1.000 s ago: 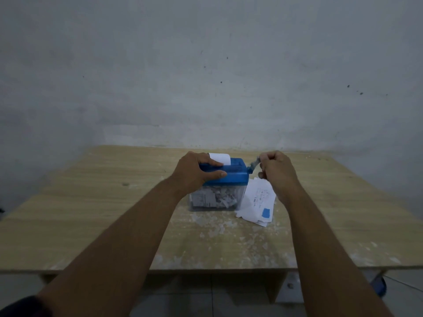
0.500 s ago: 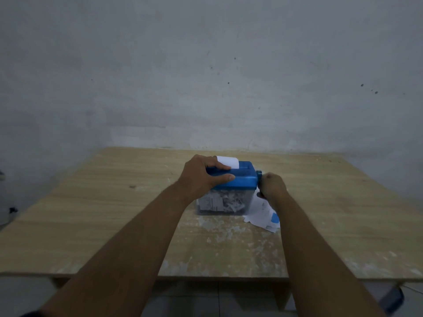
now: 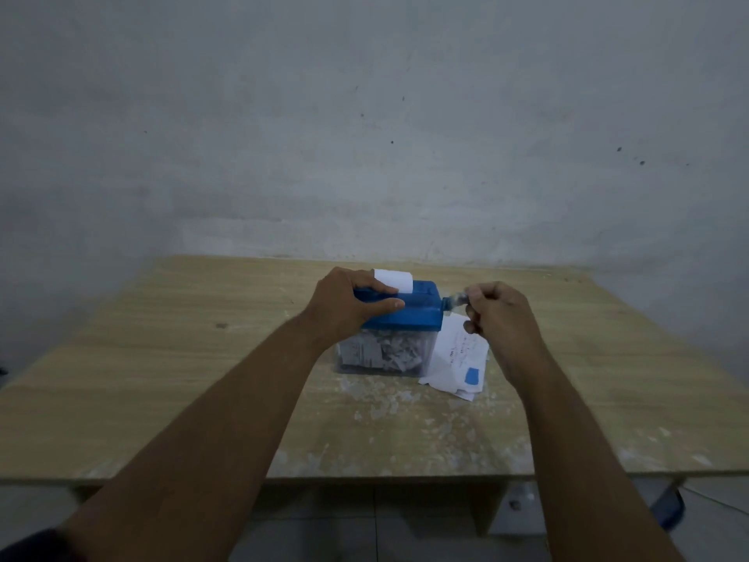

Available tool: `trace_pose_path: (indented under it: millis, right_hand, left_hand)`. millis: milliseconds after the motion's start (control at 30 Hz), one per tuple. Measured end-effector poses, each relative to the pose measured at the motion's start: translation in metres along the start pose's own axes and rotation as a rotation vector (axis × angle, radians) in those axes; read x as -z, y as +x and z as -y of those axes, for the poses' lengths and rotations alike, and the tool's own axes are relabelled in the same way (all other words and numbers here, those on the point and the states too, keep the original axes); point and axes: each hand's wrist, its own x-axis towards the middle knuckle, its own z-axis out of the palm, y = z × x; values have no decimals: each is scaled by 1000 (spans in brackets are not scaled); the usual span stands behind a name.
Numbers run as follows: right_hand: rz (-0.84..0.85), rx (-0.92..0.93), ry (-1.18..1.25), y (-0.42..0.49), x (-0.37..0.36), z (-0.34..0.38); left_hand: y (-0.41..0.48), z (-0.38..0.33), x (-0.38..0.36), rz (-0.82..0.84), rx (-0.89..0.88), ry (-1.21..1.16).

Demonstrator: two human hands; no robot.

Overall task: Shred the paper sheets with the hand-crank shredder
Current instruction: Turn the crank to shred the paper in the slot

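Progress: we judge ourselves mid-task, since the clear plastic bin (image 3: 381,356) under the small blue plastic hand-crank shredder (image 3: 409,308) already holds a loose heap of white shreds, filling much of it.
Sheet in hand: a short white paper strip (image 3: 393,279) stands upright out of the top slot, only its upper end showing, so we take it that most of this sheet has gone through.
What is left: a small pile of white printed paper sheets (image 3: 456,358), one with a blue patch, lies on the table just beside the bin on its right, partly under our right forearm; these look unshredded.
Left hand: our left hand (image 3: 348,304) is clamped over the left end of the blue top, thumb along the front face and fingers over the top edge beside the strip, steadying the unit.
Right hand: our right hand (image 3: 500,318) is closed around the grey crank handle (image 3: 458,300) that sticks out of the shredder's right side; the handle is blurred.
Place: the shredder sits on the far middle of the pale wooden table (image 3: 162,358), near the grey wall.
Table surface: white flecks and dust are scattered in front of the bin.
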Motion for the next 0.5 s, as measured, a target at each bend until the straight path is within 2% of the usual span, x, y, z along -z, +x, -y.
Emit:
trace_pose_path:
  millis: [167, 367, 500]
  right_hand:
    - [41, 73, -64, 32, -4, 20]
    - [61, 2, -133, 82, -23, 10]
    - [77, -90, -187, 85, -33, -19]
  left_hand:
    - [2, -1, 4, 31, 4, -4]
    - [1, 2, 5, 32, -14, 6]
    - [1, 2, 3, 25, -13, -1]
